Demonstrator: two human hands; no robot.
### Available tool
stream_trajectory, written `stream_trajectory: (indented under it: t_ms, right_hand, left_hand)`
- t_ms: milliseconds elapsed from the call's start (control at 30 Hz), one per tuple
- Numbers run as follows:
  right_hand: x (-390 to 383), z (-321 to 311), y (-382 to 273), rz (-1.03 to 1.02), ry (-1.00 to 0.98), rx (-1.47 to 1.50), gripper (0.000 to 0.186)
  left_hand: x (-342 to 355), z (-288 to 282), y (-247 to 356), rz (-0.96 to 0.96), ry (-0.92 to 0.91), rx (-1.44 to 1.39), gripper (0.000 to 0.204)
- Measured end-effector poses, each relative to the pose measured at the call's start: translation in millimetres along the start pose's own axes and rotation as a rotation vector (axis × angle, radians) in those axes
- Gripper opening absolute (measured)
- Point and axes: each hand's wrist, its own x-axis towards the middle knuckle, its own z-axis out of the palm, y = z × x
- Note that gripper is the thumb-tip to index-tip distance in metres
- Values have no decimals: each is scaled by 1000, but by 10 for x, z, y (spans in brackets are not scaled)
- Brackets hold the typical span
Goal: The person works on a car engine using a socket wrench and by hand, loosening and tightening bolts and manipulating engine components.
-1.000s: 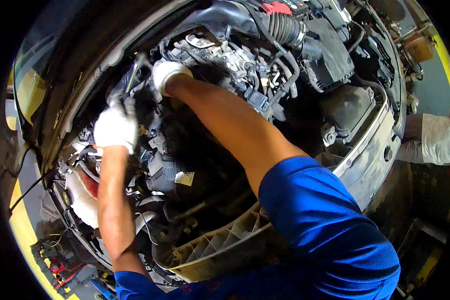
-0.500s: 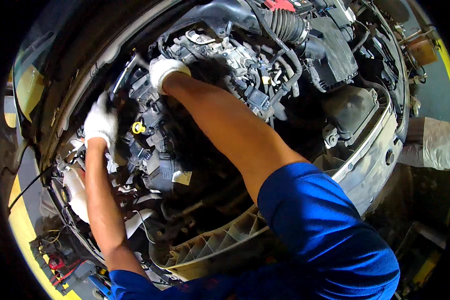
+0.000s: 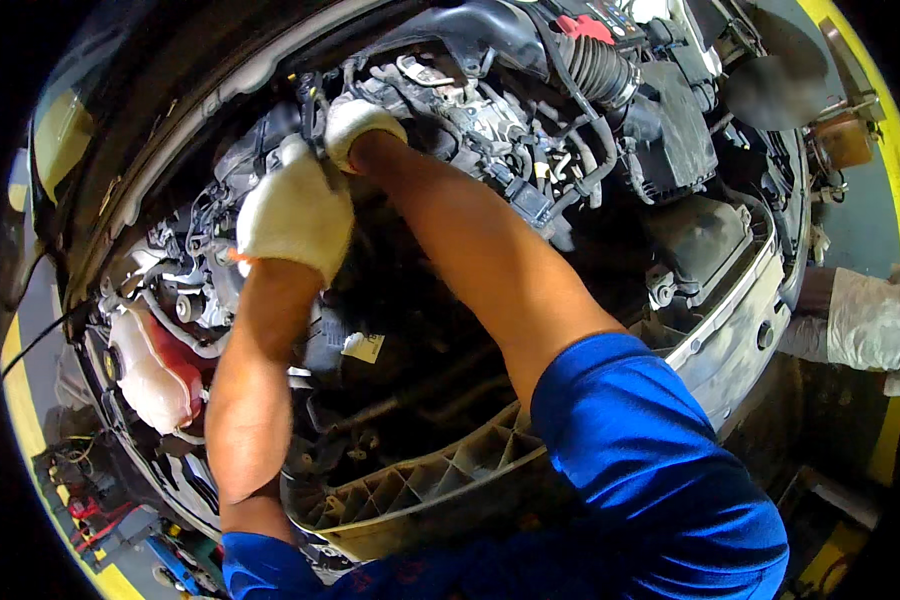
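My left hand (image 3: 295, 215), in a white knit glove, reaches over the left half of the car engine (image 3: 460, 110). Its fingers look curled, but motion smears them and what they hold is unclear; a blurred grey shape shows just beyond. Close on its right, my right hand (image 3: 362, 130), also gloved, reaches down among the engine parts near the back, with its fingers out of sight. Between the hands is a dark gap. The metal wrench from the earlier frame cannot be made out.
A whitish fluid reservoir (image 3: 145, 370) with a red side lies left of my left forearm. At the right are a ribbed air hose (image 3: 600, 70) and a black box (image 3: 670, 125). The ribbed front crossmember (image 3: 420, 480) runs beneath my arms. Tools (image 3: 120, 520) lie at lower left.
My left hand has moved right and slightly up, close to my right hand, and the wrench has gone from sight. The view has shifted a little; my right hand stays among the engine parts.
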Motion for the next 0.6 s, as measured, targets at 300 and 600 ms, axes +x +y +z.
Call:
stream_trajectory:
  t_ms: [300,600]
  right_hand:
    - [-250,-31,48,-67,260,-106,30]
    - [-1953,-431,352,-688,283,-209,12]
  left_hand:
    - [222,275,-637,91,134,-27,46]
    - [920,602,-1436,33,209,257,50]
